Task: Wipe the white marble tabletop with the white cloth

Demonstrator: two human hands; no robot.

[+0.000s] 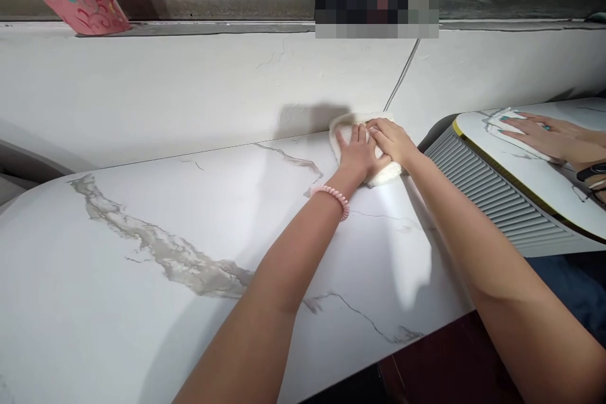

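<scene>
A cream-white cloth lies on the white marble-patterned table, near its far edge by the wall. My left hand presses flat on the cloth with its fingers spread; a pink coil band circles that wrist. Beside it, my right hand rests on the right part of the cloth, its fingers stretched out and touching my left hand. Both palms face down, and the table under the cloth is hidden.
To the right stands a second marble-top table with a ribbed grey side. Another person's hands hold a white cloth on it. A white wall runs behind. A pink decorated panel stands on the ledge at upper left.
</scene>
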